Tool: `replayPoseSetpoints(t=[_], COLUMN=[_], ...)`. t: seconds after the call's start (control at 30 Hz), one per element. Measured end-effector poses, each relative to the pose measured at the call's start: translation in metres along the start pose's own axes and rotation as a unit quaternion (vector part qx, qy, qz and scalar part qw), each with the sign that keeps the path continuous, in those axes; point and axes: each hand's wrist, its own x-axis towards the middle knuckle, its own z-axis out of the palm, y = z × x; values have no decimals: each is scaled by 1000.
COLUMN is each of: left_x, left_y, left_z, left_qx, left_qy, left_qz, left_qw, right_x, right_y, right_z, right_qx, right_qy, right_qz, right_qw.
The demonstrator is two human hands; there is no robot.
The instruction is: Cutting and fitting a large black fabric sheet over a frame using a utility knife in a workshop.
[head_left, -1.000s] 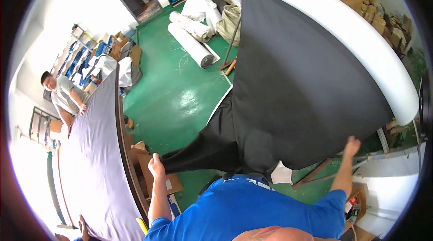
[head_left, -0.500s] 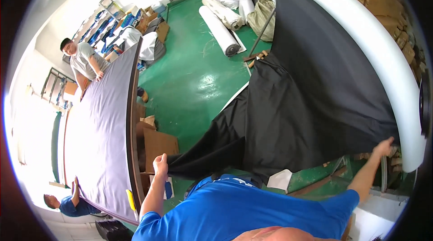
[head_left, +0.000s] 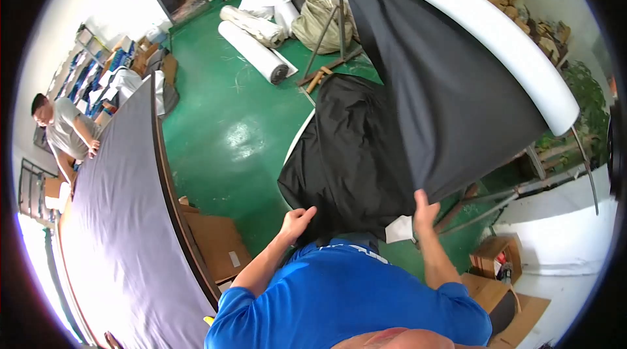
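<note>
A wide sheet of black fabric [head_left: 366, 153] hangs down from a long white roll [head_left: 503, 29] at the upper right and falls in loose folds in front of me. My left hand [head_left: 298, 223] is closed on the fabric's near left edge, thumb on top. At the near right edge, my right hand [head_left: 426, 213] grips the same fabric with its thumb pointing up; its fingers are partly hidden. Between my hands, close to my waist, a small white sheet [head_left: 399, 229] shows under the cloth's edge.
On the left stands a long table [head_left: 171, 199] covered with grey fabric [head_left: 127, 205]; a co-worker [head_left: 68, 127] leans over its far side. Cardboard boxes [head_left: 212, 238] sit beneath it. White rolls [head_left: 251, 52] lie on the green floor. A metal stand [head_left: 339, 16] supports the roll's far end.
My right hand has come in from the roll's near end toward my body. My left hand has moved right, bringing the two closer. The view has shifted; the second co-worker is out of sight.
</note>
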Motion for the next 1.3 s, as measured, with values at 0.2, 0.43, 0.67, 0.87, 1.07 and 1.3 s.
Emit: replayPoseSetpoints(t=[0.2, 0.43, 0.67, 0.87, 1.07, 1.3], left_x=[-1, 10, 16, -46, -58, -71], left_y=[15, 17, -44, -41, -6, 14], left_z=[34, 51, 31, -2, 32, 59], left_qx=[51, 68, -164, -233, -160, -116], left_qy=[-237, -148, 24, 184, 182, 192], left_qz=[-13, -28, -83, -100, -72, -92], left_qw=[970, 986, 983, 950, 968, 970], right_x=[-141, -121, 26, 292, 488, 545], right_y=[-32, -24, 15, -40, -56, -97], right_z=[78, 102, 42, -137, -341, -353], right_qx=[-111, -223, -189, -330, -257, -203], right_qy=[-429, -664, -623, 63, 466, 410], right_qz=[-53, -48, -111, -242, -42, -60], right_qw=[895, 712, 751, 910, 846, 887])
